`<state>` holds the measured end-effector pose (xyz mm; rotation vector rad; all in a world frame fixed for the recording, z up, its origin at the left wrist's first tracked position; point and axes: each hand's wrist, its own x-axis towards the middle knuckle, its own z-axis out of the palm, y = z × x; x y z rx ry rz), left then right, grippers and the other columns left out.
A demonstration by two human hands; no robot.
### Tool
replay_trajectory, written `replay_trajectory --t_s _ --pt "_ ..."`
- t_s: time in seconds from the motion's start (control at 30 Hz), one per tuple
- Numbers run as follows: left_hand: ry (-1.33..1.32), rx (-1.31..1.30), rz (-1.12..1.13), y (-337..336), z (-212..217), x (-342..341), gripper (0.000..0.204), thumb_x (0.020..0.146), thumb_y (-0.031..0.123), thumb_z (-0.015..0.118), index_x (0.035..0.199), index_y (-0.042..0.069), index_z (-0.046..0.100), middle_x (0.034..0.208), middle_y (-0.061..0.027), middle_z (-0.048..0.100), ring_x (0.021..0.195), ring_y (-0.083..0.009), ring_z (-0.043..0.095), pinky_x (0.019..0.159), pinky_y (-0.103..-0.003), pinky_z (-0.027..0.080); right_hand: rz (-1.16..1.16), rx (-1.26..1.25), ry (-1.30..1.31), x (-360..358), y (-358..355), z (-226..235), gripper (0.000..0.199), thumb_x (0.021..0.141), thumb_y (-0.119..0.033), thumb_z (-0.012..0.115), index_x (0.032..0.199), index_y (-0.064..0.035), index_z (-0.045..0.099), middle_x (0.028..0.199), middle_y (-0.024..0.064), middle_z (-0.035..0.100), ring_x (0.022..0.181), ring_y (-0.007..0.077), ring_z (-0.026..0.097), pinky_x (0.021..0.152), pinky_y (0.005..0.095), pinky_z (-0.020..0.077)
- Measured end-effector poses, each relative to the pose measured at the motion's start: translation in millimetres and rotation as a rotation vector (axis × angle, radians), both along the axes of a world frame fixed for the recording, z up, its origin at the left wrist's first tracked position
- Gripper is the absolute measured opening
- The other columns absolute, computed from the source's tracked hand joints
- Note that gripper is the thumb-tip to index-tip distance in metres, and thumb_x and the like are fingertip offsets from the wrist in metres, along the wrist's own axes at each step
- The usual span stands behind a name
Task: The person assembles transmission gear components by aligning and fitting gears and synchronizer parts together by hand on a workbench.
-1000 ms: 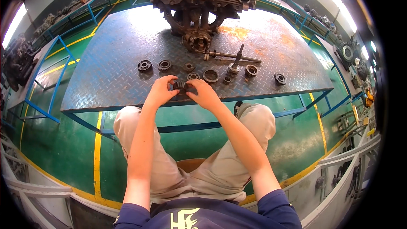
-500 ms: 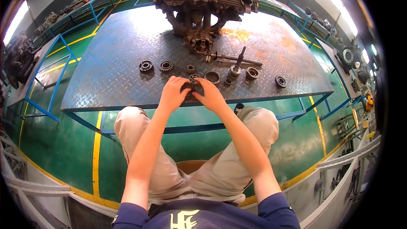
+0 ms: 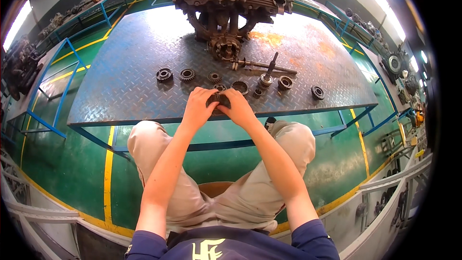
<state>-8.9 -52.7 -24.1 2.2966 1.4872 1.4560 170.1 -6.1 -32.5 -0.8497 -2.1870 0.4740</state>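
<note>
Between my two hands, above the near edge of the metal table, is a dark round gear [image 3: 219, 99], tilted so that its dark lower side shows. My left hand [image 3: 198, 107] grips its left side, thumb below and fingers over the top. My right hand [image 3: 239, 108] holds the right side the same way, and the fingers of both hands hide much of it. Just beyond the hands lie a small gear [image 3: 214, 77] and a toothed ring [image 3: 239, 87]. Two more gears, a wider gear [image 3: 164, 74] and a thinner gear [image 3: 187, 74], lie to the left.
The steel tread-plate table [image 3: 130, 96] bears a large engine [image 3: 226, 0] at its far side. A long shaft [image 3: 267, 66], an upright gear shaft [image 3: 267, 74], a gear [image 3: 285, 83] and a dark gear [image 3: 317, 92] lie to the right. Blue-framed benches [image 3: 55, 84] stand around.
The gear between my hands has tipped up, so more of its dark lower side shows. My thumbs have come closer together beneath it.
</note>
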Motion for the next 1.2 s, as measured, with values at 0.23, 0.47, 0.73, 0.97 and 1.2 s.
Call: replay_trajectory --t_s 0.23,0.47,0.73,0.97,1.2 --pt "-0.104 -0.200 -0.048 -5 11 -10 0.042 0.072 0.005 0.075 0.113 0.001 0.067 0.101 -0.0142 0.068 0.099 -0.0316 0.060 0.090 -0.039 0.048 -0.037 -0.051 -0.046 5 -2 -2 0.041 0.076 -0.010 0.078 0.113 -0.0010 0.062 0.114 0.0155 0.061 0.109 0.0386 0.055 0.095 0.0442 0.0451" --pt "-0.110 -0.346 -0.060 -7 9 -17 0.044 0.070 0.003 0.075 0.114 0.001 0.066 0.101 -0.0163 0.068 0.095 -0.0314 0.064 0.086 -0.037 0.050 -0.039 -0.093 -0.078 5 -1 2 0.043 0.074 -0.008 0.079 0.113 -0.0005 0.062 0.116 0.0152 0.060 0.113 0.0380 0.053 0.097 0.0435 0.0445" --pt "-0.011 -0.446 0.037 -10 9 -18 0.037 0.070 0.004 0.077 0.106 0.002 0.067 0.100 -0.0201 0.066 0.099 -0.0391 0.062 0.088 -0.043 0.049 0.053 -0.031 0.008 4 1 -1 0.037 0.076 -0.006 0.076 0.109 -0.0007 0.061 0.119 0.0166 0.060 0.115 0.0380 0.053 0.099 0.0436 0.0428" --pt "-0.050 -0.438 0.035 -10 7 -11 0.037 0.072 0.006 0.077 0.108 0.004 0.068 0.098 -0.0201 0.065 0.096 -0.0395 0.062 0.085 -0.043 0.049 0.102 -0.084 0.070 7 3 10 0.034 0.078 -0.005 0.075 0.108 -0.0010 0.060 0.114 0.0153 0.060 0.113 0.0368 0.053 0.098 0.0426 0.0431" --pt "-0.037 -0.399 -0.015 -12 10 -11 0.039 0.073 0.006 0.077 0.111 0.004 0.068 0.101 -0.0196 0.067 0.099 -0.0382 0.062 0.088 -0.042 0.049 0.135 -0.055 0.067 9 2 14 0.035 0.077 -0.006 0.076 0.107 -0.0014 0.059 0.111 0.0143 0.059 0.111 0.0356 0.053 0.096 0.0420 0.0437"
